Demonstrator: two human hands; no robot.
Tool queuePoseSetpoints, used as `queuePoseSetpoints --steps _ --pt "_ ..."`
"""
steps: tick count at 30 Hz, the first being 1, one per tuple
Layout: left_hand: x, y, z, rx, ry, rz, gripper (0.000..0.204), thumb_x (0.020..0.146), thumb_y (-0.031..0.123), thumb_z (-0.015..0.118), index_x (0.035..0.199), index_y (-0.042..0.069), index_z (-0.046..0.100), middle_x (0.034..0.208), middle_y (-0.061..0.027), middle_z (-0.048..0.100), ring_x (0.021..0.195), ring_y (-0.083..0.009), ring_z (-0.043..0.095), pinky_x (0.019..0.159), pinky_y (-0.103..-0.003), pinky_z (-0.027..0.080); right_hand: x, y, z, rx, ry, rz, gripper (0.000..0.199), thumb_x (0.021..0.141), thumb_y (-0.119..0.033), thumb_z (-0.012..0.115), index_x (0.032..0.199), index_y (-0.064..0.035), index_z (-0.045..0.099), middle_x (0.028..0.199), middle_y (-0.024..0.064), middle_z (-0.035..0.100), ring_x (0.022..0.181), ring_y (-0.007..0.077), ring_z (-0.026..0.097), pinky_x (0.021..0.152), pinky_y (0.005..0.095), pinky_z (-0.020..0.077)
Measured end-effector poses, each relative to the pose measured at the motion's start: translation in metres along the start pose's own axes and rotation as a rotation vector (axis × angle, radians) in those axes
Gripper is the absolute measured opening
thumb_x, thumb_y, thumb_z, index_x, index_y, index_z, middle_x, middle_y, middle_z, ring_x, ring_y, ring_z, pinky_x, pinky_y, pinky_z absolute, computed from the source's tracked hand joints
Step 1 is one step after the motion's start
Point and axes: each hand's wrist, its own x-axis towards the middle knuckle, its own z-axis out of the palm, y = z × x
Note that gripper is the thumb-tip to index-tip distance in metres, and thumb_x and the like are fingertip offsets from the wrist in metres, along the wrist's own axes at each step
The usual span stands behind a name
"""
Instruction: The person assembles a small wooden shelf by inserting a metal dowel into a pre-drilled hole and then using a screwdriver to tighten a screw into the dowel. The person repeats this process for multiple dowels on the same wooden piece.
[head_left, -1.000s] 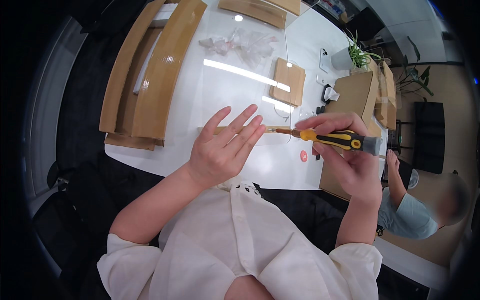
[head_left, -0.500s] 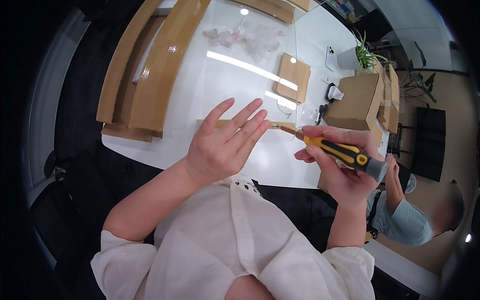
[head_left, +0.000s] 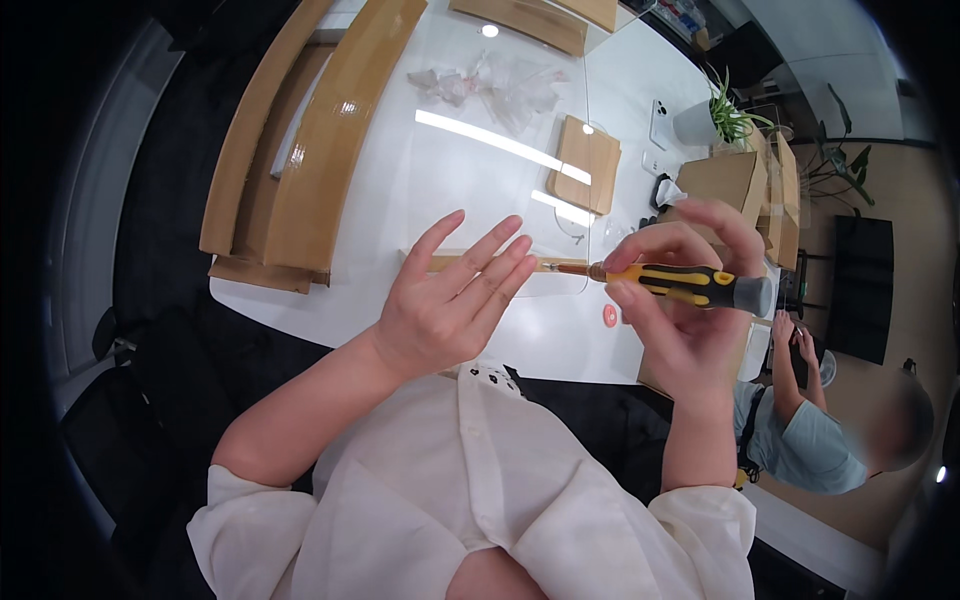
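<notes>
Head view | right hand (head_left: 690, 345) — fingertips clamped on yellow-black screwdriver (head_left: 690, 286) | left hand (head_left: 438, 305) — fingers apart over tan strip (head_left: 437, 262)

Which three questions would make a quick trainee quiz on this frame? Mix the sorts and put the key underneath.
1. Multiple choice: What is in the right hand?
a) a pair of scissors
b) a yellow-and-black screwdriver
c) a paintbrush
2. True or false: The left hand is clenched in a fist.
3. Fill in the blank: As pictured, the long cardboard box lies toward the ____ side of the white table.

Key: 1. b. 2. False; its fingers are extended and spread apart. 3. left.
</notes>
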Motion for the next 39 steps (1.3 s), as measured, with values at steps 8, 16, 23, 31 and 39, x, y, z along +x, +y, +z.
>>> queuePoseSetpoints --steps 8,16,23,31,39 --pt "-0.006 -0.002 0.005 0.003 0.019 0.034 0.023 0.091 0.004 0.065 0.111 0.005 0.076 0.12 -0.0071 0.073 0.124 -0.0222 0.066 0.107 -0.05 0.047 0.016 -0.052 -0.04 -0.571 -0.286 0.039 0.028 0.073 0.0 0.087 0.092 -0.0007 0.067 0.094 0.0129 0.068 0.088 0.0203 0.071 0.076 0.029 0.0585" --pt "-0.008 0.0 0.007 -0.001 0.061 0.028 0.022 0.091 0.006 0.067 0.111 0.007 0.077 0.118 -0.0063 0.075 0.121 -0.022 0.068 0.107 -0.048 0.046 0.032 -0.097 -0.026 -1.324 -0.761 -0.385 0.023 0.072 -0.002 0.081 0.091 -0.002 0.069 0.085 0.006 0.065 0.073 0.0173 0.066 0.057 0.0285 0.0512" --pt "-0.007 0.0 0.008 -0.008 0.091 0.039 0.02 0.091 0.007 0.067 0.107 0.007 0.078 0.115 -0.0068 0.075 0.12 -0.0226 0.068 0.106 -0.049 0.046 0.029 -0.092 -0.015 -1.748 -1.037 -1.034 0.006 0.086 -0.007 0.075 0.09 -0.0042 0.071 0.089 0.0014 0.064 0.08 0.0123 0.063 0.063 0.0242 0.0506" --pt "-0.011 0.003 0.009 -0.02 0.106 0.035 0.02 0.09 0.008 0.067 0.107 0.005 0.078 0.115 -0.0079 0.076 0.12 -0.023 0.068 0.104 -0.051 0.047 0.035 -0.104 0.001 -1.657 -1.14 -0.771 0.009 0.088 -0.01 0.074 0.086 -0.0028 0.069 0.079 0.0018 0.063 0.069 0.0125 0.063 0.058 0.0214 0.0514" --pt "-0.014 0.006 0.009 -0.042 0.11 0.038 0.022 0.09 0.007 0.067 0.108 0.005 0.078 0.116 -0.0082 0.075 0.121 -0.0228 0.068 0.103 -0.051 0.048 0.069 -0.113 0.023 -1.132 -0.693 0.771 0.014 0.093 -0.01 0.071 0.092 0.0042 0.069 0.077 0.0158 0.07 0.065 0.0228 0.068 0.062 0.0317 0.0547"
